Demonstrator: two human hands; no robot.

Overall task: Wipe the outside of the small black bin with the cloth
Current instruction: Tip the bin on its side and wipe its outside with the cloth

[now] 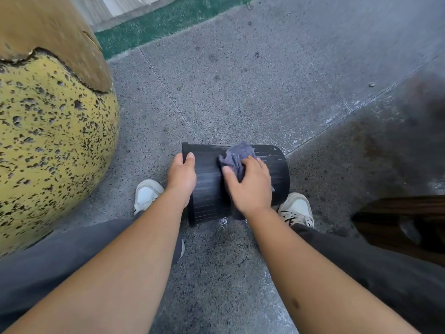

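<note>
Hands [183, 179] hide bin [209, 189], cloth [237, 156] bunched

— What is worn on the legs?
— Dark grey trousers [60, 256] are worn.
— And on the feet?
— Pale, scuffed trainers [297, 208] with laces are seen. The forearms [134, 256] are left bare, unsleeved.
</note>
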